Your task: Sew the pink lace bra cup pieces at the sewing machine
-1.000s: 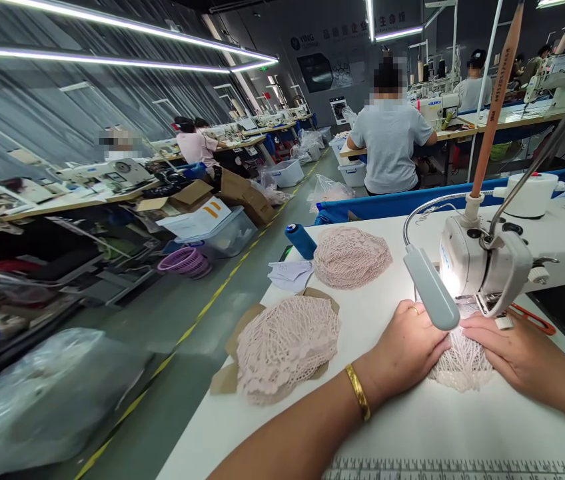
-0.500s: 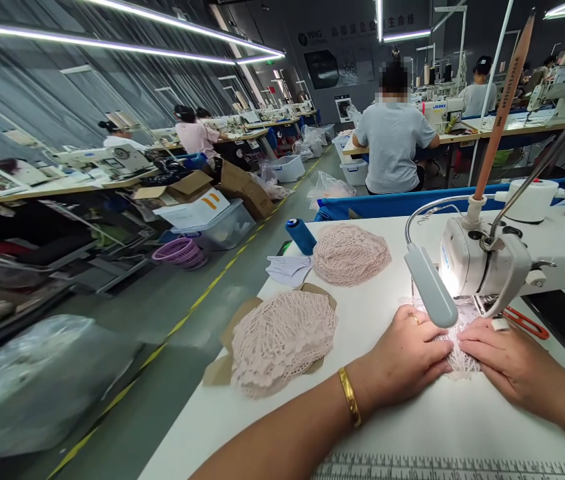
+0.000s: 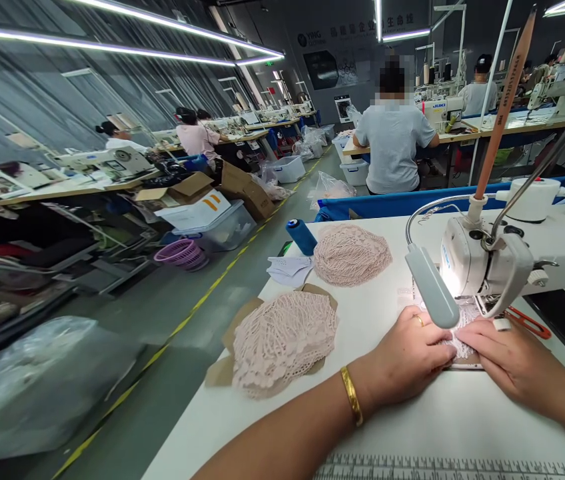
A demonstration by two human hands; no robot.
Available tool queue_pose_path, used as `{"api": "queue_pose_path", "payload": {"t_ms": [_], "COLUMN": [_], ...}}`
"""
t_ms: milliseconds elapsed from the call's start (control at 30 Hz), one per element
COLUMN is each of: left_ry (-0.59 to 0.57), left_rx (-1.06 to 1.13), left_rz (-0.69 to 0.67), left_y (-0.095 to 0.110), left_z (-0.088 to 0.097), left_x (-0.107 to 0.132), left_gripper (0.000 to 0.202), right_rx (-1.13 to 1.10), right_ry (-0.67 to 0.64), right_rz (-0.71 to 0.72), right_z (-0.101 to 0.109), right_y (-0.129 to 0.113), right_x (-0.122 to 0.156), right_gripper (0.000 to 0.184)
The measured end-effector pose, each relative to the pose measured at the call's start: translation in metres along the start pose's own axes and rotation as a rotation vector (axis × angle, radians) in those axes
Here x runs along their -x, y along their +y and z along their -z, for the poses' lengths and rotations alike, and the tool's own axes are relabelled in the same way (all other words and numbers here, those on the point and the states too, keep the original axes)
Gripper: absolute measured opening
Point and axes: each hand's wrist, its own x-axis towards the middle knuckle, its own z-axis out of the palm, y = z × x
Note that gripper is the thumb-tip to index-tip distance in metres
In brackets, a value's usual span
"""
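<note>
My left hand (image 3: 405, 357) lies flat on the white table (image 3: 412, 427), fingers pressed on a small pink lace piece (image 3: 458, 337) under the sewing machine (image 3: 492, 267). My right hand (image 3: 507, 357) rests flat on the same piece from the right, fingertips near the needle area. A grey lamp head (image 3: 431, 287) hangs over my left fingers and hides part of them. Most of the lace piece lies under the machine head; only a small part shows between my hands.
Two stacks of pink lace (image 3: 282, 340) (image 3: 351, 255) lie to the left, with a blue thread cone (image 3: 301, 237) and white papers (image 3: 290, 270). Red scissors (image 3: 527, 321) lie right of the machine. Other people sit at machines behind. An aisle runs along the left.
The lace piece has moved away from me under the machine head, so less of it shows. Both hands have slid forward with it.
</note>
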Motion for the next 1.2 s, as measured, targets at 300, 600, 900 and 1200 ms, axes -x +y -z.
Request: {"api": "queue_pose_path", "payload": {"t_ms": [300,600,900,1200], "left_ry": [0.026,0.017,0.039,0.022], "left_rx": [0.035,0.049,0.040,0.044], "left_rz": [0.011,0.012,-0.006,0.002], "left_y": [0.004,0.002,0.004,0.003], "left_z": [0.002,0.001,0.002,0.002], "left_x": [-0.002,0.000,-0.002,0.000], "left_gripper": [0.016,0.017,0.019,0.019], "right_rx": [0.084,0.341,0.197,0.264], "right_ry": [0.063,0.180,0.137,0.197], "right_rz": [-0.123,-0.078,-0.043,-0.111], "right_z": [0.003,0.005,0.001,0.002], "right_y": [-0.010,-0.009,-0.011,-0.010], "right_x": [-0.026,-0.031,-0.026,-0.031], "right_gripper": [0.036,0.037,0.037,0.040]}}
